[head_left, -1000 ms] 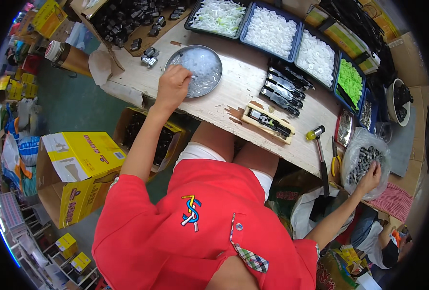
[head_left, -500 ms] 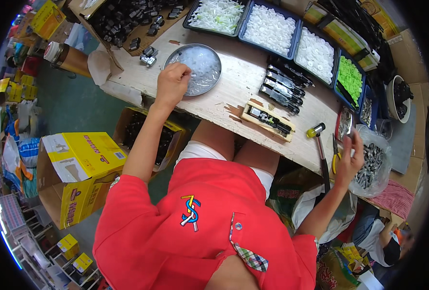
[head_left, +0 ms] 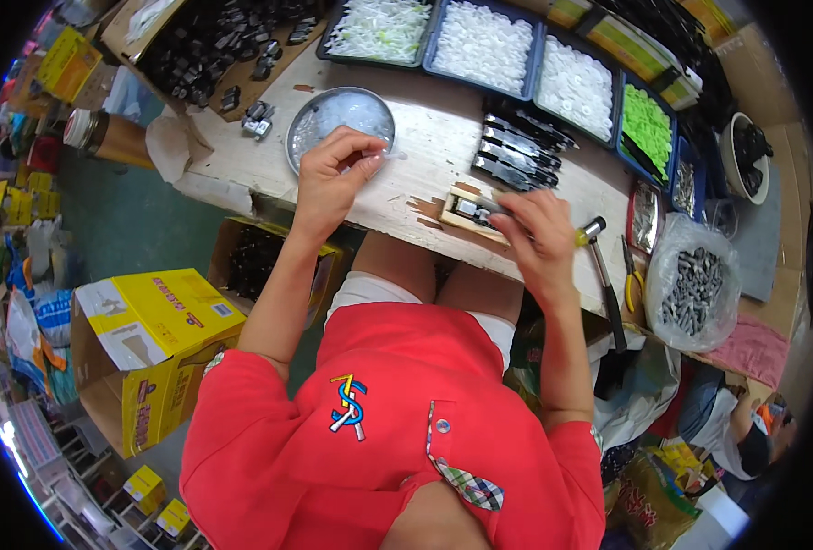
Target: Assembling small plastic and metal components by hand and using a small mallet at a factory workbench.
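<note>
My left hand (head_left: 338,174) is at the near right rim of a round metal dish (head_left: 310,115). Its thumb and fingers pinch a small whitish, translucent piece (head_left: 395,156). Over a wooden holding block (head_left: 449,205) is my right hand (head_left: 542,236), fingers closed on a small grey metal part (head_left: 493,205). A black and silver assembly (head_left: 470,211) lies in the block, its right side hidden under that hand. Just behind the block lie several black and silver strips (head_left: 516,156) in a row.
Trays of white pieces (head_left: 480,46) and green pieces (head_left: 647,128) line the back. To the right are a hammer (head_left: 606,284), yellow-handled pliers (head_left: 633,280) and a bag of grey metal parts (head_left: 695,284). Black parts (head_left: 232,55) fill a box at back left; a yellow carton (head_left: 164,321) stands below.
My right hand has come left from beside the bag to the wooden block. My left hand has shifted slightly toward the dish's near right rim, with the whitish piece now showing in its fingers.
</note>
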Available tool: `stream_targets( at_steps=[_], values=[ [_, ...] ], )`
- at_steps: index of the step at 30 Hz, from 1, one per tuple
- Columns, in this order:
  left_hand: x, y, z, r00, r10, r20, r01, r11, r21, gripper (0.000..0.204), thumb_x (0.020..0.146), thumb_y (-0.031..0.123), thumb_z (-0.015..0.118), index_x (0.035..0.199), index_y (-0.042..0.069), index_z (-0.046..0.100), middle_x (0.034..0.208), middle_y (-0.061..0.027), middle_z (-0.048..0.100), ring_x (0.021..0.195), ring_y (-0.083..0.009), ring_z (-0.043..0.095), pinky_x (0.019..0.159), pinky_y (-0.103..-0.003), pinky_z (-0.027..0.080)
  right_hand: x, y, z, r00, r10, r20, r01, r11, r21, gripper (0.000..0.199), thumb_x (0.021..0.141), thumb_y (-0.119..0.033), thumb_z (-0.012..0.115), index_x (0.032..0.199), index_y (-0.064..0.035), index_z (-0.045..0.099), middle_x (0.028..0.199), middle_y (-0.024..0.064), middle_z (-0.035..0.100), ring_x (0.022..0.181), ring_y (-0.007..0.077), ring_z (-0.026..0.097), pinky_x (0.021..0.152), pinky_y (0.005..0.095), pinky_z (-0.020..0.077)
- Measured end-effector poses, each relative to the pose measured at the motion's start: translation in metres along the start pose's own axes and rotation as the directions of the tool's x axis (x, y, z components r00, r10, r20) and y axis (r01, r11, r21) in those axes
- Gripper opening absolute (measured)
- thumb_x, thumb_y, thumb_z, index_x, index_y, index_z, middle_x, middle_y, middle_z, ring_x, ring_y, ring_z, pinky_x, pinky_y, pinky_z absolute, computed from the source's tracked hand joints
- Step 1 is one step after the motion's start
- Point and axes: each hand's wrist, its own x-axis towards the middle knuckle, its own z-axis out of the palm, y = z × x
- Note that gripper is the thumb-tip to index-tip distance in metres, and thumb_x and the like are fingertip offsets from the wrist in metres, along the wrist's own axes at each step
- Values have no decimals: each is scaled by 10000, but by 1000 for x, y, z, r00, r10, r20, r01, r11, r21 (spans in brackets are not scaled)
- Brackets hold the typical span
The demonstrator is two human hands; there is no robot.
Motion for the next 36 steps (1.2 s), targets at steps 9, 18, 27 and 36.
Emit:
stream_targets(
  at_steps=[9,18,27,36],
  values=[
    [-5,4,34,970,-105,218,211,806,-553,136,766,-39,630,900,-20,616,857,-42,568,744,-112,591,649,-221,497,9,0,17,999,34,-36,-29,991,128,154,754,-76,639,902,-48,611,777,39,569,733,198,512,667,310,319],
    [-8,4,45,977,-77,197,162,872,-461,112,757,-40,636,863,-8,623,865,-41,584,764,-96,572,676,-219,475,8,-1,13,998,65,-10,-62,985,160,144,757,-74,636,897,-47,616,754,39,564,722,194,510,669,307,314],
    [-12,17,53,948,290,133,-289,957,-22,155,703,-89,640,828,1,619,814,-63,593,752,-149,559,659,-244,434,2,2,8,996,89,5,-89,986,141,163,761,-82,627,922,-57,633,738,51,562,702,195,512,672,306,326],
    [-13,17,58,945,300,130,-302,953,-4,147,699,-74,646,819,7,621,792,-63,596,730,-157,568,653,-244,440,-7,4,-9,977,200,68,-210,958,194,169,757,-99,652,906,-19,645,735,62,594,663,170,523,615,274,382]
  ],
)
